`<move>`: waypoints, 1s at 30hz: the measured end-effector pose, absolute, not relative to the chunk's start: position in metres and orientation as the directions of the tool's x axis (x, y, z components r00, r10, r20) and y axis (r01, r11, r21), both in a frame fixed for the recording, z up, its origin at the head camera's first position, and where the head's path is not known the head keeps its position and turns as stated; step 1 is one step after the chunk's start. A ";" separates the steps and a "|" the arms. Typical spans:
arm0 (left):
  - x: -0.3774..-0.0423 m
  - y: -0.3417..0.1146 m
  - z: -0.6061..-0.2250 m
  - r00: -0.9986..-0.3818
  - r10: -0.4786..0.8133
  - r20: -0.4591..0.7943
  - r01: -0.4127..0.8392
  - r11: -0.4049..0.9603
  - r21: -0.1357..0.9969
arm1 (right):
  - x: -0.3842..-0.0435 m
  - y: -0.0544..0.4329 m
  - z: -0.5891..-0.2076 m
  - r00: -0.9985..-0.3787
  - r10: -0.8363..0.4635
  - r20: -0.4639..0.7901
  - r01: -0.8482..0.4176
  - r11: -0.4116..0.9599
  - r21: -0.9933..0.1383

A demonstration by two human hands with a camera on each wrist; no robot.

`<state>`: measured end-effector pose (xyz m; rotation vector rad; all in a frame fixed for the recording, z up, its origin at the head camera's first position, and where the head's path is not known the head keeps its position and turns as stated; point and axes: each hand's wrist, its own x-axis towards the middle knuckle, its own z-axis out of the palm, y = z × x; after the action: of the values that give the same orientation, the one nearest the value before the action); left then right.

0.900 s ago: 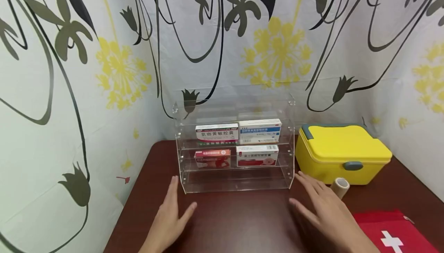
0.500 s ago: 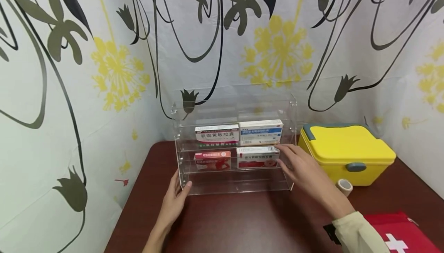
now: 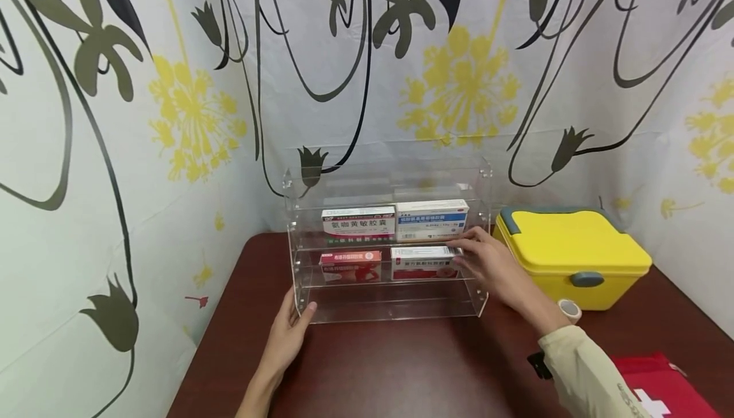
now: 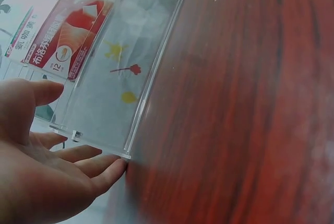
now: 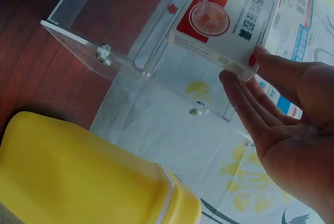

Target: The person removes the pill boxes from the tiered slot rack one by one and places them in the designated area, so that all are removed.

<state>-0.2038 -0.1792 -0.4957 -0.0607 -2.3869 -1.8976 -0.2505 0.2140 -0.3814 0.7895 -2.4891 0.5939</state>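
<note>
A clear acrylic rack (image 3: pixel 395 309) stands on the table with medicine boxes on two shelves. My right hand (image 3: pixel 487 262) is at the right end of the white-and-red medicine box (image 3: pixel 421 269) on the lower of these shelves. In the right wrist view, the thumb (image 5: pixel 276 70) lies on its front corner and the fingers meet its end, pinching it. My left hand (image 3: pixel 287 329) rests against the rack's lower left side. In the left wrist view, its fingers (image 4: pixel 86 161) touch the outside of the side panel, and the thumb stands apart from them near the front.
Beside that box sits a red medicine box (image 3: pixel 351 267). Above are a white-and-pink box (image 3: pixel 358 223) and a white-and-blue box (image 3: pixel 431 222). A yellow case (image 3: pixel 573 255), a small tape roll (image 3: pixel 569 309) and a red pouch (image 3: pixel 659 383) with a white cross are to the right.
From beside the rack, my right hand has risen to the white-and-red medicine box and now pinches its end. My left hand has come to the rack's left side and stays there.
</note>
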 end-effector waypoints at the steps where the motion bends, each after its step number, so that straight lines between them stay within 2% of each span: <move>1: -0.204 -0.179 -0.496 -0.996 -0.027 0.090 0.082 0.223 0.971 | -0.252 0.215 -0.381 -0.724 -0.420 0.547 -0.626 0.733 -0.266; 10: -0.202 -0.180 -0.498 -0.999 -0.027 0.041 0.035 0.214 0.976 | -0.259 0.225 -0.380 -0.706 -0.424 0.567 -0.658 0.689 -0.305; 19: -0.199 -0.180 -0.497 -0.998 -0.036 0.059 0.049 0.224 0.973 | -0.257 0.228 -0.375 -0.697 -0.398 0.596 -0.658 0.685 -0.313; 30: -0.201 -0.182 -0.496 -0.997 -0.038 0.072 0.062 0.207 0.976 | -0.252 0.227 -0.344 -0.699 -0.377 0.607 -0.642 0.704 -0.303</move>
<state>-0.2011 -0.1824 -0.4962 -0.0236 -2.3775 -1.9287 -0.2520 0.2268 -0.3444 0.7789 -2.3992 0.6915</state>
